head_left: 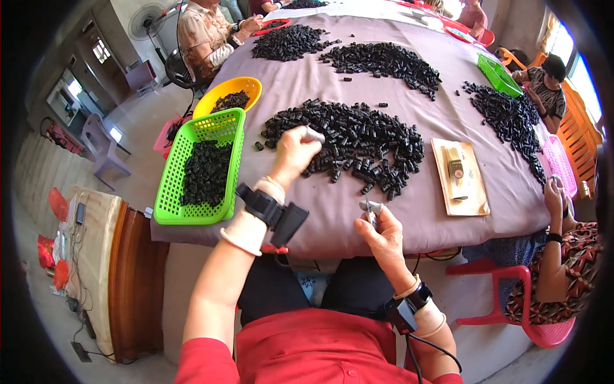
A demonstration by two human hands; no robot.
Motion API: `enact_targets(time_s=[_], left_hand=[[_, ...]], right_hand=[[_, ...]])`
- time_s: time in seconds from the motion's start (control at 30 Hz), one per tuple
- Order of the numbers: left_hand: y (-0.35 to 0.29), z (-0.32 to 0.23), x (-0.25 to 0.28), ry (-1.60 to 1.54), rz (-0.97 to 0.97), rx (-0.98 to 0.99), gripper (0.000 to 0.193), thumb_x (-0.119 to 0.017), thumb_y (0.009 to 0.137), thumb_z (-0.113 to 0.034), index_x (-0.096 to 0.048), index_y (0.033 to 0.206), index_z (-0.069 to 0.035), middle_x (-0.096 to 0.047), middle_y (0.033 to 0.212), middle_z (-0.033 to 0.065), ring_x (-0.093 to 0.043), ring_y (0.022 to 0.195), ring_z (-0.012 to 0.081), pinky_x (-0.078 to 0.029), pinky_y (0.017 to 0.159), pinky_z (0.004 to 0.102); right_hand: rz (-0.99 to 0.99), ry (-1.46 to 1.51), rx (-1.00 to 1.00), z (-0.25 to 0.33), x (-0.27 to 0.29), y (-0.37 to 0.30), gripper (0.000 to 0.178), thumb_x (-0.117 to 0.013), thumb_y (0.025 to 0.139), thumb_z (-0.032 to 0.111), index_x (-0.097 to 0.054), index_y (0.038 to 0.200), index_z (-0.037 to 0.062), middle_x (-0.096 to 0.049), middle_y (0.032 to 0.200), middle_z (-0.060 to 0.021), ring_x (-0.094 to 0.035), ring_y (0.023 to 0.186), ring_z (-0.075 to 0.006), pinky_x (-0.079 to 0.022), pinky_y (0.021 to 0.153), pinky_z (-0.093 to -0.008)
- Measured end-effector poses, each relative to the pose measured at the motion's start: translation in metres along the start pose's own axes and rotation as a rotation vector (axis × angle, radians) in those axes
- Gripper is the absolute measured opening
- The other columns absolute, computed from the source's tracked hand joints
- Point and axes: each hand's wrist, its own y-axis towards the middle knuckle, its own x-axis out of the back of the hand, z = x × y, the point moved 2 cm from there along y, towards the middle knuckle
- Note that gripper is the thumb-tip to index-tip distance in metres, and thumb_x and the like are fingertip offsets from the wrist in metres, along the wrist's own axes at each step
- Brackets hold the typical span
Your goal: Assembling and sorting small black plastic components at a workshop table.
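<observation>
A heap of small black cylindrical parts (364, 137) lies on the cloth in front of me. My left hand (296, 153) is at the heap's near left side, fingers curled together, with a grey covering on a fingertip. Whatever it pinches, if anything, is hidden. Closer to the table's front edge, my right hand (384, 235) grips a small thin metal tool (369, 214), its tip pointing up toward the heap; a grey covering shows on a finger here too. Left of my left hand stands a green plastic basket (231, 166) partly filled with black parts.
Behind the basket sits a yellow bowl (252, 93) of dark pieces. A tan booklet (473, 198) with small items on it lies to the right. More black heaps (384, 64) spread farther off on the mauve tablecloth (281, 86). Other people work around the table, one (550, 269) close on the right.
</observation>
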Motion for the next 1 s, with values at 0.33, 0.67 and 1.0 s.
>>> enact_targets(time_s=[0.33, 0.67, 1.0], left_hand=[[0.070, 0.026, 0.048, 0.112, 0.056, 0.155, 0.026, -0.060, 0.077, -0.012, -0.061, 0.101, -0.002, -0.061, 0.084, 0.0015, -0.054, 0.078, 0.0074, -0.043, 0.072, 0.0227], [0.090, 0.033, 0.028, 0.376, 0.150, 0.131, 0.036, -0.060, 0.080, -0.026, -0.057, 0.113, -0.013, -0.063, 0.095, 0.0121, -0.059, 0.090, 0.0204, -0.044, 0.082, 0.0320], [0.075, 0.045, 0.016, 0.507, 0.253, 0.246, 0.047, -0.057, 0.079, -0.041, -0.054, 0.118, -0.015, -0.045, 0.126, 0.0047, -0.032, 0.121, 0.0287, -0.024, 0.095, 0.0565]], right_hand=[[-0.056, -0.383, 0.129, 0.033, -0.005, 0.097, 0.012, -0.057, 0.082, 0.010, -0.057, 0.091, 0.0032, -0.052, 0.068, 0.0020, -0.042, 0.061, -0.0046, -0.037, 0.055, -0.0213], [-0.054, -0.684, 0.178, -0.004, -0.012, 0.206, 0.021, -0.055, 0.078, 0.019, -0.054, 0.091, 0.0029, -0.057, 0.085, -0.0172, -0.055, 0.082, -0.0320, -0.042, 0.070, -0.0397], [0.310, -0.579, 0.083, -0.004, -0.041, 0.234, 0.022, -0.056, 0.079, 0.021, -0.050, 0.082, -0.0009, -0.048, 0.067, -0.0087, -0.040, 0.066, -0.0115, -0.037, 0.060, -0.0295]])
